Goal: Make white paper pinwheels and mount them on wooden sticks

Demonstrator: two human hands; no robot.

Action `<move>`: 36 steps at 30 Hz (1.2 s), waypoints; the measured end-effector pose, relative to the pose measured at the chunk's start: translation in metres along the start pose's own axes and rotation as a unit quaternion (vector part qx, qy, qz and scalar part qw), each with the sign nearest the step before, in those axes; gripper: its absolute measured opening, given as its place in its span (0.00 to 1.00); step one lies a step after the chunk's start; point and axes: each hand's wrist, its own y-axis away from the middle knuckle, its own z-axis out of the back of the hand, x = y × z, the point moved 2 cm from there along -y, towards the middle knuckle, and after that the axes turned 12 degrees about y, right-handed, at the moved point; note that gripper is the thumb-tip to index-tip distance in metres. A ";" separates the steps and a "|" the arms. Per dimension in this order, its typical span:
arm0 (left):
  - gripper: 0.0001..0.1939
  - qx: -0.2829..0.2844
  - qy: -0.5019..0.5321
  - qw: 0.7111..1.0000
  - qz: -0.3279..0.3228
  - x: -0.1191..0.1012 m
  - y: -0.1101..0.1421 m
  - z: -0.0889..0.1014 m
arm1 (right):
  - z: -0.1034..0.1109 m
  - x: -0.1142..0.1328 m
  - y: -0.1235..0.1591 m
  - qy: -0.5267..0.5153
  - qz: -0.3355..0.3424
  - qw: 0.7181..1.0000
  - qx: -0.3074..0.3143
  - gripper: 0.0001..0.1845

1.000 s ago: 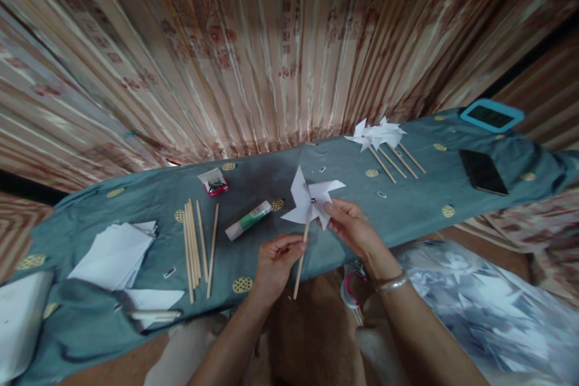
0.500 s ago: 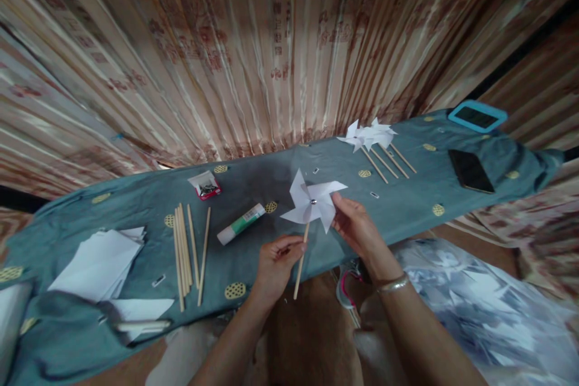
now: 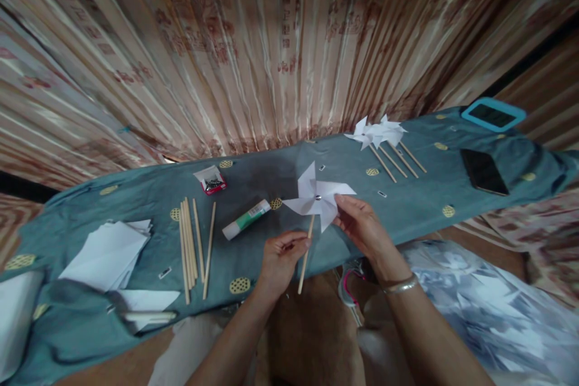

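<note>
A white paper pinwheel (image 3: 320, 200) with a shiny pin at its centre is held up over the table's near edge. Its wooden stick (image 3: 306, 259) is pinched between the thumb and fingers of my left hand (image 3: 283, 259). My right hand (image 3: 364, 223), with a bracelet at the wrist, grips one of the paper blades on the right side. A glue stick (image 3: 246, 219) lies left of the pinwheel. Farther left are several loose wooden sticks (image 3: 187, 247) and a small red box of pins (image 3: 211, 181).
Finished pinwheels (image 3: 379, 132) lie at the back right, near a black phone (image 3: 484, 172) and a blue-framed device (image 3: 494, 114). A stack of white paper (image 3: 106, 256) sits at left. Below right, a clear plastic bag (image 3: 488, 301) holds white paper pieces. A curtain (image 3: 253, 54) hangs behind the table.
The pinwheel's blades have turned slightly around the pin, with my right hand still on a blade. The whole view has shifted a little; the table things otherwise lie as before.
</note>
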 end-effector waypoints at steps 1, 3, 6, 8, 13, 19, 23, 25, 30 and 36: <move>0.08 -0.002 0.000 1.000 -0.001 -0.001 0.000 0.000 | -0.001 0.000 0.000 0.000 -0.003 1.000 0.000 0.15; 0.08 -0.006 0.002 1.000 -0.001 -0.001 -0.001 0.000 | -0.002 0.000 0.000 0.002 -0.007 1.000 0.000 0.15; 0.07 -0.013 0.010 1.000 0.003 -0.002 -0.002 0.001 | -0.004 0.000 0.000 0.004 -0.010 1.000 0.003 0.16; 0.07 -0.015 0.016 1.000 0.004 -0.001 -0.002 0.002 | -0.005 0.000 0.000 0.005 -0.012 1.000 0.008 0.16; 0.08 -0.013 0.015 1.000 0.000 0.000 -0.004 0.003 | -0.008 0.000 -0.001 0.001 -0.013 1.000 0.014 0.18; 0.09 -0.009 0.022 1.000 0.000 -0.001 -0.004 0.003 | -0.012 0.000 0.000 0.004 -0.009 1.000 0.024 0.19; 0.08 -0.007 0.020 1.000 -0.007 -0.002 -0.004 0.004 | -0.013 -0.001 0.000 0.013 -0.010 1.000 0.025 0.19; 0.08 -0.008 0.019 1.000 -0.012 -0.003 -0.004 0.004 | -0.013 -0.003 0.000 0.015 -0.008 1.000 0.025 0.19; 0.08 -0.002 0.026 1.000 -0.011 -0.004 -0.005 0.004 | -0.013 -0.005 0.000 0.017 -0.005 0.999 0.033 0.18; 0.08 -0.003 0.024 1.000 -0.013 -0.003 -0.005 0.004 | -0.014 -0.007 0.000 0.024 -0.001 0.999 0.040 0.17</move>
